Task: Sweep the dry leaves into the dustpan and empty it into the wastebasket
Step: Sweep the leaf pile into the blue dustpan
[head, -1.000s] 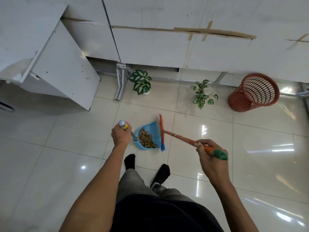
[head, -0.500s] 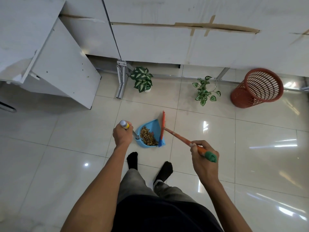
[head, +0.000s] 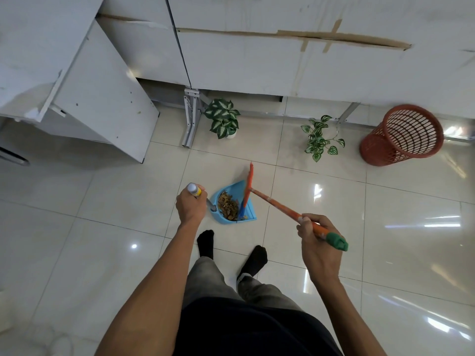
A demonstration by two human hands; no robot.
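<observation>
A blue dustpan (head: 248,214) stands on the tiled floor just ahead of my feet, with a heap of dry brown leaves (head: 227,205) inside it. My left hand (head: 190,206) grips the top of its upright handle, whose yellow and white end pokes out above my fist. My right hand (head: 315,240) holds the orange broom (head: 279,203) near its green end cap. The broom's orange and blue head lies across the dustpan's open mouth. A red mesh wastebasket (head: 401,136) stands tilted against the cabinets at the far right.
White cabinets (head: 257,60) run along the back, and an open cabinet door (head: 102,98) juts out at the left. Two small leafy plants (head: 223,118) (head: 320,138) stand on the floor by a metal leg (head: 190,116). Bare glossy tiles stretch between dustpan and wastebasket.
The broom head has drawn in over the dustpan mouth. My right hand has shifted slightly left and toward me. The view has shifted a little; the dustpan stays in place.
</observation>
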